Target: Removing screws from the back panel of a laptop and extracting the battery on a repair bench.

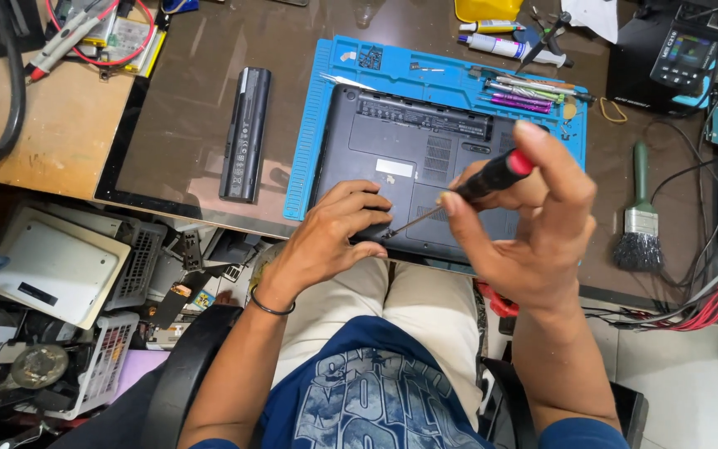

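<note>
On the blue mat: a dark laptop [413,158] lies bottom-up on a blue work mat [313,125], its near edge at the desk's front edge, just above the person's lap.
Right hand: the right hand [533,216] is closed on a screwdriver [492,176] with a black handle and red cap, fingers pinching the handle.
Tool axis: the shaft slopes down and to the left from the handle, its tip meeting the laptop's underside near the front edge, right beside the left fingertips.
Left hand: the left hand [330,237] rests flat on the laptop's near edge, fingers curled on the case, clamped on nothing.
Which is nearer: the left hand is closer to the tip's spot; the right sits higher, up the shaft.
Around: a long black battery [245,133] lies left of the mat, well apart; a brush [640,220] lies to the right; thin tools [521,93] sit at the mat's far edge.
</note>
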